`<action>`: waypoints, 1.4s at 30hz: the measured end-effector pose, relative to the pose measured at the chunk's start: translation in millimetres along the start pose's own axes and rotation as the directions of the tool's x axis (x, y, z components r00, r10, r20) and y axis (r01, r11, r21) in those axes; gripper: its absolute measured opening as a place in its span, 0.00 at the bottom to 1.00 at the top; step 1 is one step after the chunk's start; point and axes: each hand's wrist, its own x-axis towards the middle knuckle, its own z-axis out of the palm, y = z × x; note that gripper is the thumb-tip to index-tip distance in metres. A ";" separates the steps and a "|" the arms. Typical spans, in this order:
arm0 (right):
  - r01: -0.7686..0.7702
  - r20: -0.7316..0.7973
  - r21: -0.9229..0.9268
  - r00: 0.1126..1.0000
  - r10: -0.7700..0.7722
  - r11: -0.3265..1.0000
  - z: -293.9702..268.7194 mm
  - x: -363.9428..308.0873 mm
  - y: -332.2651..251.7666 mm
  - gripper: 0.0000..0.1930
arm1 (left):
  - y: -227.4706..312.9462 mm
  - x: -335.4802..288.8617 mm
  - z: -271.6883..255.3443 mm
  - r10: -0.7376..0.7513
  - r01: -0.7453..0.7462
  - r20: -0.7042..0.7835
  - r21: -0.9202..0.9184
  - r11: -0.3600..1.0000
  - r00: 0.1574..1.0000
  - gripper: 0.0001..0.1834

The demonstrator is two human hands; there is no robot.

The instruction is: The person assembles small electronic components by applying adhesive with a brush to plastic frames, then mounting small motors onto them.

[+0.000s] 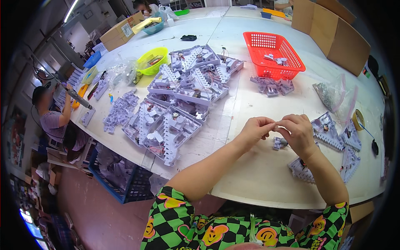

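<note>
Above the near part of the table, my left hand [257, 130] and my right hand [297, 132] meet fingertip to fingertip. Both are closed in a pinch; whatever sits between the fingers is too small to make out. A small pale plastic part with a grey piece [278, 143] lies just below them, partly behind my right hand. Beside my right forearm are pale lavender plastic housings [327, 130] with toothed edges and wired round parts, one [301, 170] partly covered by the arm. Left of my hands, similar wired housings [189, 85] are piled up.
A red basket [291, 50] holds small parts, with more plastic pieces [273, 86] in front. Around stand a yellow-green bowl [164, 53], loose parts [121, 110], a bag of screws [329, 96], a tape roll [356, 120] and a cardboard box [337, 37]. A person [54, 121] works at far left.
</note>
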 end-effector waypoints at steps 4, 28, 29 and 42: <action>0.041 0.000 -0.043 0.999 -0.041 0.998 6.9 -3.5 13.0 0.07 | -5.4 10.0 -0.9 0.071 -0.063 -0.054 0.127 0.990 0.996 0.15; 0.173 0.215 -0.012 0.962 -0.166 0.985 10.0 -27.7 31.3 0.04 | -14.0 -1.4 6.7 0.309 -0.309 0.198 0.877 0.368 0.930 0.22; 0.174 0.218 -0.012 0.961 -0.167 0.985 10.4 -26.7 31.1 0.04 | -14.2 -0.7 6.5 0.302 -0.307 0.198 0.875 0.374 0.933 0.21; 0.169 0.314 -0.008 0.936 -0.158 0.986 11.2 -22.9 29.8 0.05 | -10.4 -1.7 9.7 0.266 -0.271 0.176 0.884 0.381 0.948 0.21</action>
